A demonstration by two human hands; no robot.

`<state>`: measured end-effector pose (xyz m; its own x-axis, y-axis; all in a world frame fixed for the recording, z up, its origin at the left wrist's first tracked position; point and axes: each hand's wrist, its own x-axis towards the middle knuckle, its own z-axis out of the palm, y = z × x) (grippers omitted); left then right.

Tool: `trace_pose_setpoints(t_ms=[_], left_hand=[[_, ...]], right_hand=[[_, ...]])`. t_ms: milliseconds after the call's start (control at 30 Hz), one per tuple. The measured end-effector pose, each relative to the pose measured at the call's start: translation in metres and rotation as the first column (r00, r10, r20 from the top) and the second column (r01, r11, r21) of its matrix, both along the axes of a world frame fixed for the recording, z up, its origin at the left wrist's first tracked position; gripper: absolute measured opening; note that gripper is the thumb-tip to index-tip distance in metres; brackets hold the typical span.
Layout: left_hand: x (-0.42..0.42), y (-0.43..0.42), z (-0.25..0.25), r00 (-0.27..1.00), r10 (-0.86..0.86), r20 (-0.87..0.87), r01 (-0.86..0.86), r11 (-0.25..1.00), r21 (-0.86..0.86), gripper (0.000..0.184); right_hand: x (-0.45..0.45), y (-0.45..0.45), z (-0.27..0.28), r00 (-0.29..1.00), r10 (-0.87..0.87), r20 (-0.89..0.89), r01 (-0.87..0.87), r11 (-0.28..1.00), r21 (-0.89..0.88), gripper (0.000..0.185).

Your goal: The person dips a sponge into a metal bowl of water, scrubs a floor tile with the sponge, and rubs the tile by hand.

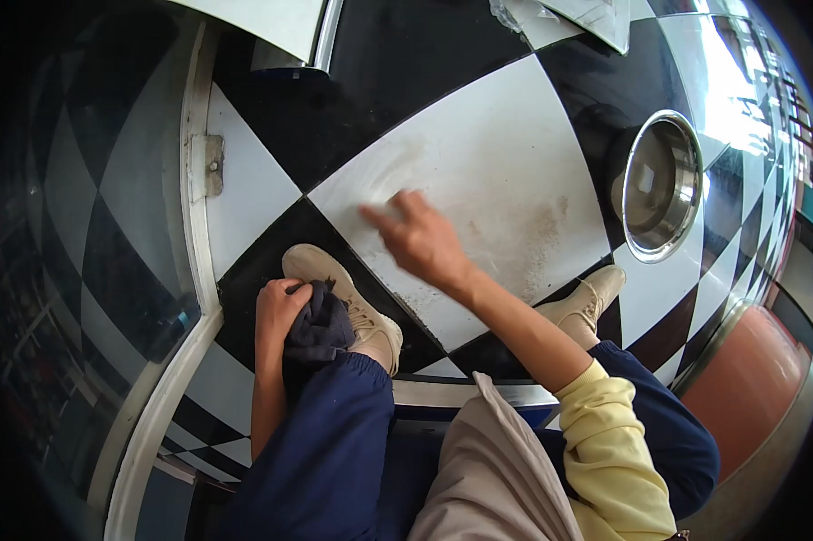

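My left hand (280, 311) grips a bunched dark grey cloth (321, 326) beside my left shoe (334, 279), its fingers closed on the fabric. Stretched out over a large white floor tile (487, 171), my right hand (415, 239) has a finger or two pointing left and holds nothing I can see. It is slightly blurred, and whether its fingertips touch the tile I cannot tell. Brown, dusty smears mark the tile, mostly on its right side and along the lower left edge.
A metal bowl (662, 185) with liquid stands on the right. To the left runs a white frame (194, 180) with a metal plate. A pale panel (262, 22) juts in at the top left. An orange rounded object (749, 388) sits at the lower right.
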<state>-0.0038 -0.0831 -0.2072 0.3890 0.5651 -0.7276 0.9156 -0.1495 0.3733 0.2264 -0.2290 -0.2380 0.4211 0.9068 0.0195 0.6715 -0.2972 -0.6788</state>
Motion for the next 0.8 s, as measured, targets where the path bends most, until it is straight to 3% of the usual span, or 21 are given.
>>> trace_pose_setpoints(t_ms=[100, 167, 267, 367, 433, 533, 633, 700, 767, 800], left_hand=[[0.001, -0.003, 0.006, 0.999, -0.013, -0.034, 0.014, 1.0, 0.001, 0.035], [0.008, -0.002, 0.011, 0.999, -0.037, -0.01, 0.038, 0.999, 0.024, 0.034], [0.013, -0.004, 0.021, 0.996, 0.006, 0.087, -0.013, 0.997, 0.078, 0.03], [0.025, -0.012, 0.027, 0.96, 0.094, 0.263, -0.125, 0.987, 0.102, 0.023], [0.036, -0.017, 0.026, 0.883, 0.072, 0.463, -0.161, 0.975, 0.156, 0.02], [0.027, -0.025, 0.002, 0.862, -0.121, 0.492, -0.075, 0.93, 0.36, 0.016], [0.009, -0.03, -0.024, 0.84, -0.187, 0.51, -0.089, 0.88, 0.468, 0.013], [0.013, -0.027, -0.025, 0.829, -0.209, 0.519, -0.11, 0.848, 0.518, 0.014], [0.012, -0.025, -0.027, 0.836, -0.193, 0.515, -0.093, 0.873, 0.478, 0.014], [0.012, -0.025, -0.029, 0.833, -0.21, 0.511, -0.083, 0.867, 0.491, 0.014]], right_hand=[[0.034, 0.009, 0.01, 0.962, -0.268, -0.061, 0.267, 0.963, -0.021, 0.049], [0.041, 0.009, 0.013, 0.979, -0.19, -0.078, 0.184, 0.98, -0.075, 0.056], [0.047, 0.009, 0.019, 0.959, -0.131, -0.25, 0.102, 0.987, -0.127, 0.058], [0.077, 0.002, 0.01, 0.8, -0.412, -0.436, 0.339, 0.91, -0.239, 0.06], [0.093, -0.003, 0.006, 0.756, -0.482, -0.443, 0.42, 0.876, -0.238, 0.057], [0.11, -0.001, 0.004, 0.695, -0.559, -0.452, 0.482, 0.829, -0.284, 0.052], [0.102, 0.016, 0.005, 0.745, -0.595, -0.301, 0.53, 0.802, -0.273, 0.049], [0.078, 0.027, 0.005, 0.878, -0.367, -0.307, 0.307, 0.924, -0.227, 0.047], [0.061, 0.036, 0.003, 0.963, -0.06, -0.263, -0.011, 0.965, -0.261, 0.047], [0.07, 0.038, -0.001, 0.951, -0.081, -0.297, 0.015, 0.976, -0.218, 0.045]])
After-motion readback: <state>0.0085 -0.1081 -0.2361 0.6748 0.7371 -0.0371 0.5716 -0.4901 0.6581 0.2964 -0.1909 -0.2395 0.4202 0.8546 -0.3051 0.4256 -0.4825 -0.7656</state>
